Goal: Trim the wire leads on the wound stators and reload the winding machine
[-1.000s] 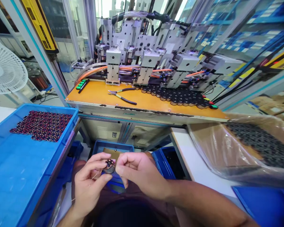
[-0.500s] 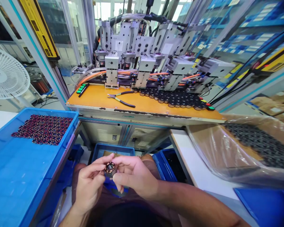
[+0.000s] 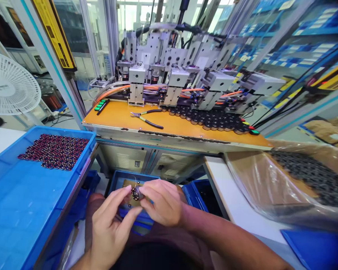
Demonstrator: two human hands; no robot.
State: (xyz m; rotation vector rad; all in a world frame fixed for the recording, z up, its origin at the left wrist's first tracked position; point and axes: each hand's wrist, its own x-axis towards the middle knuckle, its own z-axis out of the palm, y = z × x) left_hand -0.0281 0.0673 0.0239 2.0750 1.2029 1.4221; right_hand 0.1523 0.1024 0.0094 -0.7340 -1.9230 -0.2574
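A small wound motor stator (image 3: 135,193), a dark ring with copper windings inside, is pinched between the thumb and fingers of my right hand (image 3: 163,202). Its ringed face is turned to the left. A thin pale wire (image 3: 135,180) sticks up beside it. My left hand (image 3: 109,221) is open, thumb and forefinger spread apart. The left forefinger's tip is close to the stator's left side; whether it touches cannot be made out. Below the hands, a blue bin (image 3: 115,180) stands with a brown sheet in it, partly hidden.
To the left, a blue tray (image 3: 19,191) holds many wound stators. The orange bench (image 3: 115,120) carries pliers (image 3: 148,119), rows of black parts (image 3: 214,119) and a machine (image 3: 169,80). At right, a plastic-lined box (image 3: 248,176) contains dark parts. A fan (image 3: 11,82) stands far left.
The left thumb and fingers have spread away from the stator, which only my right hand now grips. The stator has tilted to face left, and the thin wire shows. The view has shifted slightly.
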